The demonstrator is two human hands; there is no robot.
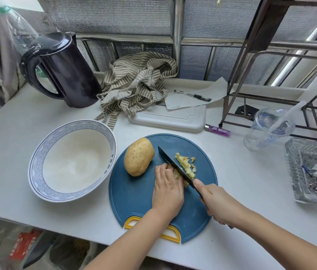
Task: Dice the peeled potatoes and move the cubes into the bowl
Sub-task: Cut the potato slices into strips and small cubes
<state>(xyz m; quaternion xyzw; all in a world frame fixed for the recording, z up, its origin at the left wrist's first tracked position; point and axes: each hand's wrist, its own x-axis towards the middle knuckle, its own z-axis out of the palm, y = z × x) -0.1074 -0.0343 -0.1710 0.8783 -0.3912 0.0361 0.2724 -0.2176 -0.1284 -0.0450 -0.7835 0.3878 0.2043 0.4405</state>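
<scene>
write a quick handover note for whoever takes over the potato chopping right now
Left hand: fingers curled, holding the part-cut potato down on the blue board.
Right hand: grips the knife, blade down across that potato.
Done: a small pile of cubes lies on the board, right of the blade.
Left: finish this potato, dice the whole potato on the board's left side, then move all cubes into the bowl, which holds none yet.

The bowl (37, 162) sits left of centre, just beside the cutting board (134, 191) at the centre. On the board, the whole potato (138, 156) lies left of the cubes (185, 164).
</scene>
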